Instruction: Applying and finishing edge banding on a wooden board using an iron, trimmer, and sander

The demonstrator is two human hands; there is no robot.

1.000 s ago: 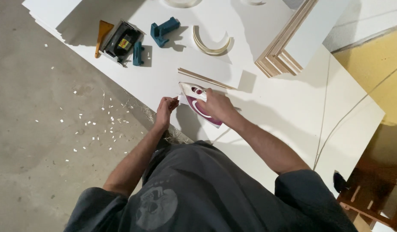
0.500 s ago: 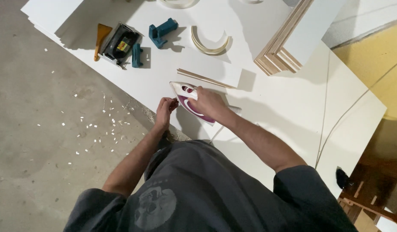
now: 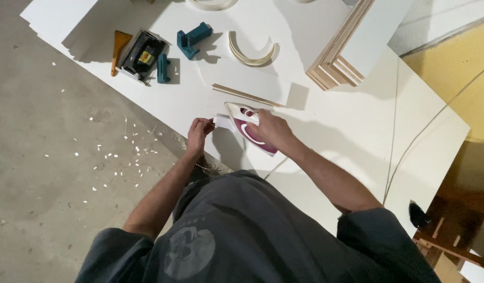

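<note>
Head view: your right hand [image 3: 265, 128] grips the purple-white clothes iron [image 3: 250, 126] on the white panel [image 3: 326, 126]; your left hand [image 3: 199, 131] pinches white edge tape [image 3: 219, 120] beside its tip; a wooden strip [image 3: 244, 95] lies just beyond

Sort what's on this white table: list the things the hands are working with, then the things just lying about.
In hand:
- clothes iron, gripped by the right hand
- white strip, pinched by the left hand
- white table under both

Lying about:
- blue blocks
- black tool
- orange scraper
- curved trim piece
- stacked boards
</note>
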